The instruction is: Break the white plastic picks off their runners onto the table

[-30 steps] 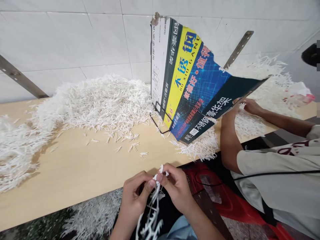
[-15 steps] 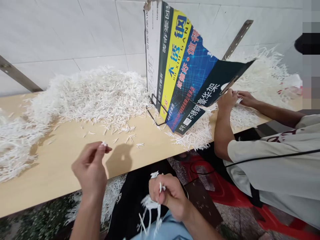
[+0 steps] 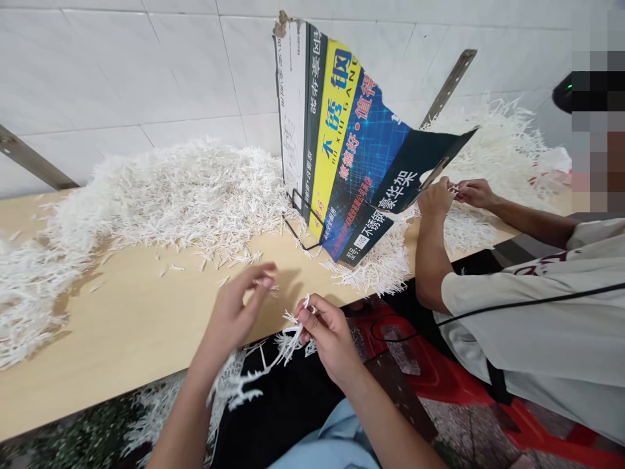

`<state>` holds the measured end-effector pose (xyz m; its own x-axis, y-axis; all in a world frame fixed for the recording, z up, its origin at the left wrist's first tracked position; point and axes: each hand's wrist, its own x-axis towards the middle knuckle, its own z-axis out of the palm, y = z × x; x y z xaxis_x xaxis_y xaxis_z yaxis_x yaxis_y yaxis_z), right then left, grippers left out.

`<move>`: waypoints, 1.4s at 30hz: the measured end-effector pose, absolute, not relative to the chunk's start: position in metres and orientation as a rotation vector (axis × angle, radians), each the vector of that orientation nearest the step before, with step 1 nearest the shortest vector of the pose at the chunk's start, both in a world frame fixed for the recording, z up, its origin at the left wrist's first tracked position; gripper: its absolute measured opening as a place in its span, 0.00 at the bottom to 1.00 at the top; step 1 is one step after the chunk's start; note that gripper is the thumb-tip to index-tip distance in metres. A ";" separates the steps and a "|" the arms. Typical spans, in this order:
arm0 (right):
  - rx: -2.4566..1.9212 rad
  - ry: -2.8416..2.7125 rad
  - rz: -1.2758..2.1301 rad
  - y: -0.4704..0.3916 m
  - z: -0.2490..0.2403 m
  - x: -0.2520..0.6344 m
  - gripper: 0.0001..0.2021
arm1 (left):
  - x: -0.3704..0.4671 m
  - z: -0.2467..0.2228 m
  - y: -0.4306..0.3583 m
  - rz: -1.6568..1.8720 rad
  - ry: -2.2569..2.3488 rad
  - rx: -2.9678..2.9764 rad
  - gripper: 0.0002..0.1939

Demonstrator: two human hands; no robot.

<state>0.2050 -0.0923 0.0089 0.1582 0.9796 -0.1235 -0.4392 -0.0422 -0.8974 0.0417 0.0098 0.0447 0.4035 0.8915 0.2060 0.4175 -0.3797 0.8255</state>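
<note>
A branched white strand (image 3: 293, 329) is pinched in the fingertips of the right hand (image 3: 328, 329), just off the table's (image 3: 146, 326) near edge — the left hand (image 3: 239, 303) is held half open and empty beside it. Beyond, a large white pile (image 3: 185, 195) is spread beside a printed cardboard panel (image 3: 342, 150).

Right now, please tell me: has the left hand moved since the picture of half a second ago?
Yes. The left hand has moved to the right, nearer to the foot of the standing cardboard.
</note>
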 end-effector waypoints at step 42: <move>-1.121 -0.984 0.916 -0.125 0.003 0.195 0.16 | 0.046 0.021 -0.068 0.813 1.138 1.082 0.20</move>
